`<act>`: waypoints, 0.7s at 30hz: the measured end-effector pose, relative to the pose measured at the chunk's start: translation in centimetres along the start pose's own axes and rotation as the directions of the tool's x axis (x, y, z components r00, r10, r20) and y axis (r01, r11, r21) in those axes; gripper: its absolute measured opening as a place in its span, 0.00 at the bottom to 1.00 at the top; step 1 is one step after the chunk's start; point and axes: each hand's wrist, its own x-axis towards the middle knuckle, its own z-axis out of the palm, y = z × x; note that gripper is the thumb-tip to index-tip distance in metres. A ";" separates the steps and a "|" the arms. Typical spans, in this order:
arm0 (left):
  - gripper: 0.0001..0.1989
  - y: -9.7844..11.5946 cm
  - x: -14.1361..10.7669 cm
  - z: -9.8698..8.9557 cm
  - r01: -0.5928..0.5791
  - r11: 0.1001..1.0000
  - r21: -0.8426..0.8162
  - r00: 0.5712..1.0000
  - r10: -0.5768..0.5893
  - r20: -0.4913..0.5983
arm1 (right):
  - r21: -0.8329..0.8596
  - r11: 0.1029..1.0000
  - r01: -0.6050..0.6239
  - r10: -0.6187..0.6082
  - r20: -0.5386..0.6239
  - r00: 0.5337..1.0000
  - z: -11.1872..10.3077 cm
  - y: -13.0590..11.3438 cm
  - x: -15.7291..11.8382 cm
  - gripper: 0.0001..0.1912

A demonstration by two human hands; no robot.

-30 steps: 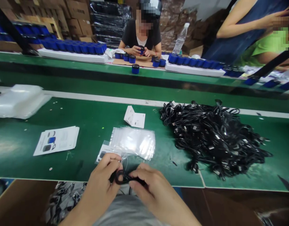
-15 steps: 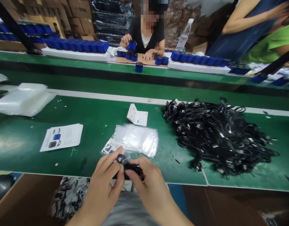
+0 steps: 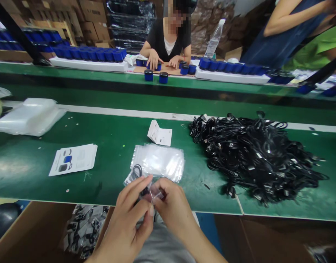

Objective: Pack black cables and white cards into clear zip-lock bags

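At the table's front edge, my left hand (image 3: 133, 212) and my right hand (image 3: 172, 202) are close together on a small clear plastic bag (image 3: 156, 192). Inside the bag, a coiled black cable (image 3: 137, 171) shows at its far end, with part of a printed leaflet beside it. My left fingers press on the bag's side, while my right thumb and fingers pinch its near end. Just beyond lies a stack of flat clear bags (image 3: 159, 160). Behind that stack stands a folded white leaflet (image 3: 160, 134). My fingers hide part of the cable.
A heap of black cables (image 3: 255, 157) covers the right side. To the left are printed leaflets (image 3: 73, 159) and a plastic bag bundle (image 3: 28, 115). Below sits a carton of filled bags (image 3: 84, 228). Across the table, a person (image 3: 168, 44) handles blue jars (image 3: 163, 77).
The black cable has gone from between my fingers into the bag. My right hand now pinches the bag's near end. Across the table, the person has set down a second blue jar.
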 end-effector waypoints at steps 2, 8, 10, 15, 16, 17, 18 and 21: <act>0.03 -0.6 0.4 -0.7 0.004 1.000 -0.013 1.000 -0.004 0.022 | -0.018 0.998 0.066 -0.063 0.126 0.990 -0.5 -0.2 0.1 0.10; 0.17 -2.0 2.0 -2.7 0.423 0.885 -0.193 0.886 -0.359 0.292 | 0.176 0.984 -0.018 -0.024 0.236 0.972 -2.0 -0.7 -0.3 0.07; 0.08 -1.7 2.3 -2.6 0.514 0.811 -0.278 0.843 -0.418 0.338 | 0.300 0.948 -0.102 0.033 0.227 0.973 -2.1 -0.6 -0.5 0.04; 0.06 -1.2 2.6 -2.0 0.585 0.702 -0.406 0.810 -0.486 0.328 | 0.274 0.957 -0.097 0.038 0.215 0.976 -2.4 0.1 -1.0 0.05; 0.06 -1.2 2.6 -2.0 0.595 0.689 -0.414 0.803 -0.487 0.343 | 0.232 0.970 -0.071 0.024 0.198 0.980 -2.5 0.1 -1.0 0.03; 0.06 -1.3 2.5 -2.0 0.606 0.677 -0.417 0.794 -0.490 0.360 | 0.202 0.978 -0.045 0.009 0.176 0.984 -2.6 0.2 -1.0 0.05; 0.05 -1.5 2.5 -2.1 0.613 0.670 -0.419 0.789 -0.489 0.372 | 0.187 0.982 -0.024 -0.005 0.154 0.988 -2.7 0.2 -0.9 0.08; 0.06 -2.2 2.2 -2.3 0.595 0.695 -0.403 0.800 -0.461 0.385 | 0.196 0.980 -0.009 -0.013 0.107 0.994 -3.2 0.2 -0.8 0.10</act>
